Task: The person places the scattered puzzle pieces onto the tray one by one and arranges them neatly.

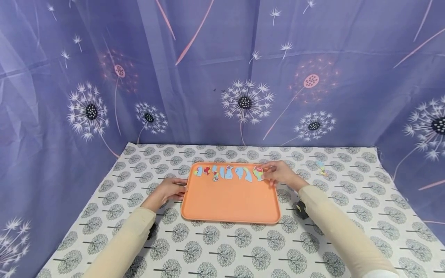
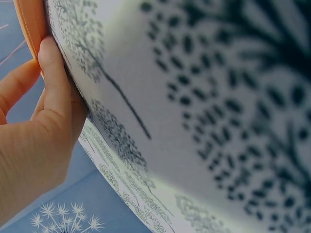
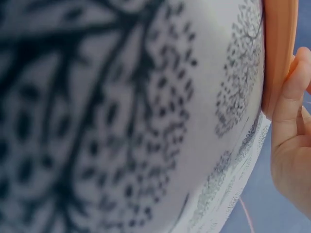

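An orange tray (image 1: pixel 231 200) lies on the cloth. My left hand (image 1: pixel 170 190) grips its left rim, and the left wrist view shows the thumb and a finger (image 2: pixel 54 73) against the orange edge. My right hand (image 1: pixel 281 173) is over the tray's upper right corner, its fingertips at the edge of a multicoloured puzzle piece (image 1: pixel 258 173). In the right wrist view that hand's fingers (image 3: pixel 289 97) are beside the tray's side, and the piece is hidden. Several irregular light-blue puzzle pieces (image 1: pixel 228 173) lie in a row along the tray's far rim, including a red one (image 1: pixel 207 170).
Another small blue and yellow piece (image 1: pixel 321 168) lies on the tree-print cloth (image 1: pixel 222 251) to the right of the tray. A purple dandelion-print curtain (image 1: pixel 194 96) stands behind the table and along both sides. Dark wrist-camera parts (image 1: pixel 301 210) show beneath the right sleeve.
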`<state>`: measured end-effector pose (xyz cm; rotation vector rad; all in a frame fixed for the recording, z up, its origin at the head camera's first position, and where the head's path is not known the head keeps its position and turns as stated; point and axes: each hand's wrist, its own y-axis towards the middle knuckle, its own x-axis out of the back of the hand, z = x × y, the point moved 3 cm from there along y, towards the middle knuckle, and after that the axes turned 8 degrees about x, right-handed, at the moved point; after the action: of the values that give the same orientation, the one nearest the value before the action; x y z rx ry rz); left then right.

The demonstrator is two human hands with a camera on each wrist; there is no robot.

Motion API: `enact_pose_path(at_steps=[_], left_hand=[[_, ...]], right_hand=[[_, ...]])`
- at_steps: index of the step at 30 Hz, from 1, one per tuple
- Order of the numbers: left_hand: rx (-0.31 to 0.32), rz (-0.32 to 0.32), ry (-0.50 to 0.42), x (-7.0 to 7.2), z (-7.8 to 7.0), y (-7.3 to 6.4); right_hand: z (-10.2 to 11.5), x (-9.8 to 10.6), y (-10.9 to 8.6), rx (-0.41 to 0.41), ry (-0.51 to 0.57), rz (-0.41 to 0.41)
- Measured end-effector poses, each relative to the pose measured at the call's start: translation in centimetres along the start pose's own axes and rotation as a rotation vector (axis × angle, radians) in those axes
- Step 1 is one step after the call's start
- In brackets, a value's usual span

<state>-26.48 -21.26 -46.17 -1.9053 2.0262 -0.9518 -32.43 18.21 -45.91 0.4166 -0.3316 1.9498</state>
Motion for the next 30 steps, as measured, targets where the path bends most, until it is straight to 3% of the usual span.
enact_pose_path(at_steps=[9,20,30], left_hand=[[0.006,0.001,0.001,0.0,-0.2,-0.1],[0.001,-0.008,-0.003,-0.1,0.0,-0.1],[0.004,-0.014,-0.008,-0.1,0.1,-0.1]], right_hand=[[0.2,0.1,0.4,0.026,-0.122,-0.002],[-0.1,0.5,0.2,0.067,-0.085,0.018],[-0.1,4.1,-1.1,0.087,-0.005,-0.11]])
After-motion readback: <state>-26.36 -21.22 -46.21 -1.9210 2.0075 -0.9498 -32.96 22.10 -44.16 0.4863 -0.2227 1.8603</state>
